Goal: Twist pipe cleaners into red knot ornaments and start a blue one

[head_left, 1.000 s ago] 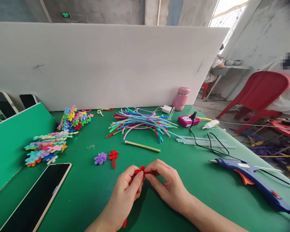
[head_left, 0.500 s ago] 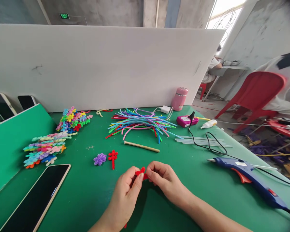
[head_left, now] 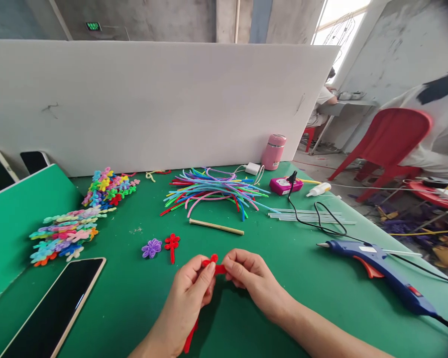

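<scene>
Between my hands is a red pipe cleaner [head_left: 219,269], partly bent into small loops. My left hand [head_left: 194,286] is closed, pinching the looped part between thumb and fingers. From under that hand a red length [head_left: 191,338] hangs down toward the table's front. The fingertips of my right hand [head_left: 248,273] are closed on the other side of the red pipe cleaner. Beyond my left hand lie a red pipe-cleaner piece with loops and a stem [head_left: 172,247] and a purple pipe-cleaner flower [head_left: 151,248].
Loose coloured pipe cleaners [head_left: 212,191] lie behind a thin wooden stick [head_left: 216,227]. At right are a blue glue gun [head_left: 377,263], clear glue sticks [head_left: 309,217] and a pink bottle [head_left: 274,151]. Finished flowers [head_left: 69,231] and a phone [head_left: 56,306] occupy the left.
My hands have moved slightly apart, and more of the red pipe cleaner shows between them. More of the red length below my left hand is visible. The view has shifted slightly.
</scene>
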{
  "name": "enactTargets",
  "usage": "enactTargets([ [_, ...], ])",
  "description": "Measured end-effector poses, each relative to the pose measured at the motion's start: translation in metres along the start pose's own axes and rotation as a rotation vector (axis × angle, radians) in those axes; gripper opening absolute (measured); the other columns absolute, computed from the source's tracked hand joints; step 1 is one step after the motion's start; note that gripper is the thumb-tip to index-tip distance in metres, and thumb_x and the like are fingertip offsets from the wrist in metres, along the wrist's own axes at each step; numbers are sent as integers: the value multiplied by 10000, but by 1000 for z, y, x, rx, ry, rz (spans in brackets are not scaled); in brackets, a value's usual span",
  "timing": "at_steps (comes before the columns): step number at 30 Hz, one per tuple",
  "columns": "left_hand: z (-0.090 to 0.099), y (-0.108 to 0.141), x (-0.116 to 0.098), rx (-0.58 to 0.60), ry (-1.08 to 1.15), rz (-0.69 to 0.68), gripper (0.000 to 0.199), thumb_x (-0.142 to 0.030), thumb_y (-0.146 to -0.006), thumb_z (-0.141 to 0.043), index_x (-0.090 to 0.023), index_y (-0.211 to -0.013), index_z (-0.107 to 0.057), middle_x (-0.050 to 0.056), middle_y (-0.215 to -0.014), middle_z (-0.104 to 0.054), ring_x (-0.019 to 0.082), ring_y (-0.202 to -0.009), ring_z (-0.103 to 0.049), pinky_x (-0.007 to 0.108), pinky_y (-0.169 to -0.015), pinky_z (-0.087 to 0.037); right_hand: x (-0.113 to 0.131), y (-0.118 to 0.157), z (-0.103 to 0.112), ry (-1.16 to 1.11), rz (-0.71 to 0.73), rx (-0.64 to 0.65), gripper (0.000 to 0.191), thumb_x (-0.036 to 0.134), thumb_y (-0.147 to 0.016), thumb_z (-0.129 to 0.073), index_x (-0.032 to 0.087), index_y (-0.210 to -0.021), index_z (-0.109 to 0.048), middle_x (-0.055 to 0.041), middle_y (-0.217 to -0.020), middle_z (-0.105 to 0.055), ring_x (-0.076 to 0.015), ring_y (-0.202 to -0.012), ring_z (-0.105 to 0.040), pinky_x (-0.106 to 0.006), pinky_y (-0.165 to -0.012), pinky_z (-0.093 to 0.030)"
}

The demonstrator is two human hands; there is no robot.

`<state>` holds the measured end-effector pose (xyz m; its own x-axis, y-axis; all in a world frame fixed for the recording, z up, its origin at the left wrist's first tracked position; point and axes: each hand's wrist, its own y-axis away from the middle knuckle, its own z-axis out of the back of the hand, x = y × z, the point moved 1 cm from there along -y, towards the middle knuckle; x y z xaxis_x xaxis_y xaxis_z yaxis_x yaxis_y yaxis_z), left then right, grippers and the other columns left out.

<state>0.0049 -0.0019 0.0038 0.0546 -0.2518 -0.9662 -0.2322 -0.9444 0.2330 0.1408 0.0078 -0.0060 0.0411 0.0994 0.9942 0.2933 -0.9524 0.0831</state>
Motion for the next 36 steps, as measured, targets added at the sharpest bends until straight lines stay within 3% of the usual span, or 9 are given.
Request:
enactTargets([
  [6,1,1,-1,-22,30,17,275,-367,-771,-507,-171,-604,-410,-72,-534,-331,62,-495,-277,151,-430,-258,4,2,1,110,128,7,242,382,-771,-504,143,-735,-514,17,-635,-461,-93,-576,-387,-208,-535,-318],
  [14,-1,0,7,-10,241,103,202,-326,-764,-529,-182,-651,-444,-65,-527,-422,54,-464,-341,151,-425,-296,3,3,-1,244,166,-34,204,323,-783,-484,140,-695,-511,31,-573,-431,-86,-528,-357,-206,-497,-304],
  [24,-3,2,4,-35,-101,-31,285,-384,-795,-459,-175,-603,-436,-66,-506,-400,53,-425,-354,160,-394,-289,-1,4,-4,226,125,52,236,365,-817,-439,159,-701,-440,34,-583,-426,-86,-531,-353,-204,-492,-296],
  [36,-6,7,4,-37,-88,-99,277,-390,-796,-459,-175,-623,-441,-64,-558,-363,60,-482,-309,155,-426,-296,3,9,-11,93,99,58,333,484,-828,-375,171,-715,-396,8,-638,-453,-102,-575,-428,-220,-534,-353],
])
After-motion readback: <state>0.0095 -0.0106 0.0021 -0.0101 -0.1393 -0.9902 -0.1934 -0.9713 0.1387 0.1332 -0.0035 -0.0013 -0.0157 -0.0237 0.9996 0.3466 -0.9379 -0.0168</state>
